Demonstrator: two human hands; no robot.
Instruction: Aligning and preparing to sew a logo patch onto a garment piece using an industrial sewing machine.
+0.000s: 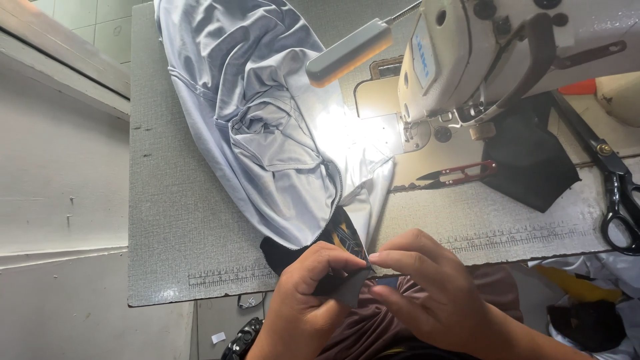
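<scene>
A grey table [180,220] fills most of the view, with printed ruler marks along its near edge. At the upper right stands a white sewing machine [507,53], its lamp [347,52] throwing a bright patch onto the cloth under the needle. A pale blue-grey garment [253,113] lies bunched across the table, its long axis running from the far left corner down toward the near edge, where its lower end meets the hands. A black cloth [530,160] lies to the right of the machine base, red thread snips [460,175] just left of it, and large black scissors [617,187] at the far right with handles toward the near edge. None of these lies between the hands and the garment. At the near edge a small dark piece [350,250] with a patterned face hangs off the garment's end, pointing down toward the person. The left hand [303,293] pinches it from below-left between thumb and fingers; the right hand [427,287] meets it from the right, fingertips pinched together on its edge, so the piece sits between both hands.
</scene>
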